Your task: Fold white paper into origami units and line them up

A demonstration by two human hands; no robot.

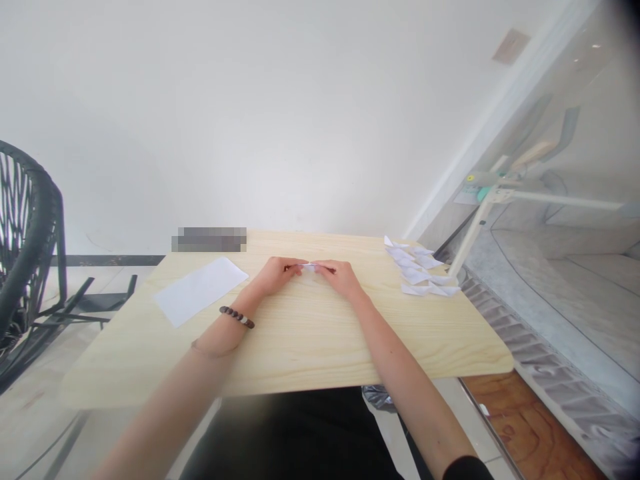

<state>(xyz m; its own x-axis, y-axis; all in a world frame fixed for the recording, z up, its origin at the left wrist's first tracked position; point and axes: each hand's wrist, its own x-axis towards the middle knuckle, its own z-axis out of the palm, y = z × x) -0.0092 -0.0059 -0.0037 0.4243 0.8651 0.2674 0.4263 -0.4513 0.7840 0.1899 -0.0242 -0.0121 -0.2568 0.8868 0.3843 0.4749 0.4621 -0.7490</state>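
Before a white wall (300, 120), a pale wooden table (315, 340) bears folded papers (414, 275).

The held paper (309, 265) and loose sheet (201, 292) are white, the table (320, 340) pale wood-grained.

Paper piece (309, 265), 6 o'clock just below center — mostly hidden by fingers (293, 261), folds too small to tell. Item (210, 240) at 9 o'clock pixelated — unidentifiable. Chair (42, 190), far 9 o'clock, cut off by left edge; sofa (530, 260), 3 o'clock, by right.

No text, label, brand, number or sign can be read anywhere.
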